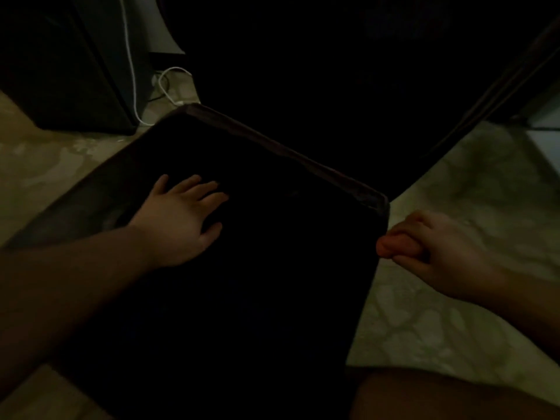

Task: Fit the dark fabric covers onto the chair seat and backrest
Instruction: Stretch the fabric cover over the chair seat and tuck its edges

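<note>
The scene is very dim. A dark fabric cover (272, 237) lies over a flat chair panel whose dark brown edge (281, 150) runs diagonally across the middle. My left hand (181, 219) rests flat on the cover with fingers spread. My right hand (424, 247) pinches the cover's right edge just below the panel's right corner, fingers curled. Whether the panel is the seat or the backrest cannot be told.
Pale patterned floor tiles (454, 298) lie on both sides. A dark box-like object (69, 71) stands at the far left with a white cable (165, 86) beside it. A dark slanted furniture edge (500, 86) crosses the upper right. A bare knee (439, 395) shows at the bottom right.
</note>
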Demonstrator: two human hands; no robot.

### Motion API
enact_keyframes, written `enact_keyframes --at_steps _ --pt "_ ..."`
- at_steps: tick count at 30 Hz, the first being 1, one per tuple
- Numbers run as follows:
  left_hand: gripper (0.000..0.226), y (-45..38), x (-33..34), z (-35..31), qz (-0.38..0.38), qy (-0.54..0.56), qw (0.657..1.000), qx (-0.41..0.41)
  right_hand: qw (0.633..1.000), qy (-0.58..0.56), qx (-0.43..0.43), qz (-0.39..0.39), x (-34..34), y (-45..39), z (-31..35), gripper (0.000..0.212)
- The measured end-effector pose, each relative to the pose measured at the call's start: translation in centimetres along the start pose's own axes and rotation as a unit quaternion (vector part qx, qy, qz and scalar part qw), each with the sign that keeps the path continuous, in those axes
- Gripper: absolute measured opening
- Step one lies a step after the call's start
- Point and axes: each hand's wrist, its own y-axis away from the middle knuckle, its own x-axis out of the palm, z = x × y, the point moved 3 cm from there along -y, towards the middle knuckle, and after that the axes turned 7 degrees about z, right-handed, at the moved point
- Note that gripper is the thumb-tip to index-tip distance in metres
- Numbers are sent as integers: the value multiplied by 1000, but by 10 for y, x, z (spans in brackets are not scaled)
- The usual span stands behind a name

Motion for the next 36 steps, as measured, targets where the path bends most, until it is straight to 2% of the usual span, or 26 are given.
enact_keyframes --at_steps 3,5,7,9,11,14,17,19,21,24,25,28,32,34,36 --pt "74 2 0 -60 0 120 993 -6 999 -21 4 -46 13 21 -8 48" --pt "78 6 10 -105 39 122 992 -3 999 -15 -6 -45 22 22 3 52" --pt "81 11 23 -123 67 83 994 -16 998 -21 -40 -44 30 17 22 46" --pt "81 14 24 -119 62 74 995 -9 995 -15 -84 -53 40 11 36 34" --pt "80 17 24 -114 66 72 995 6 996 -23 -72 -48 51 7 35 34" --pt "78 14 25 -115 70 56 996 11 989 -35 -99 -109 41 -9 45 31" --pt "78 11 25 -117 78 54 995 12 983 -39 -87 -158 24 -41 68 48" --pt "80 9 24 -117 78 63 995 6 988 -65 -37 -135 26 -51 66 46" --pt "80 10 25 -117 76 67 995 10 991 -84 -33 -103 41 -36 49 30" --pt "79 12 29 -115 68 62 996 14 995 -76 -21 -57 57 0 26 23" --pt "79 12 30 -115 65 60 996 16 996 -77 -12 -52 57 4 25 23" --pt "80 14 31 -114 62 54 996 25 994 -53 -58 -78 45 -14 45 16" --pt "81 12 28 -117 68 49 996 22 990 -59 -30 -124 28 -70 58 29" --pt "82 12 25 -119 78 49 996 17 991 -75 -5 -114 23 -83 56 31" --pt "82 14 26 -120 79 54 995 17 991 -60 -54 -107 17 -68 56 32"
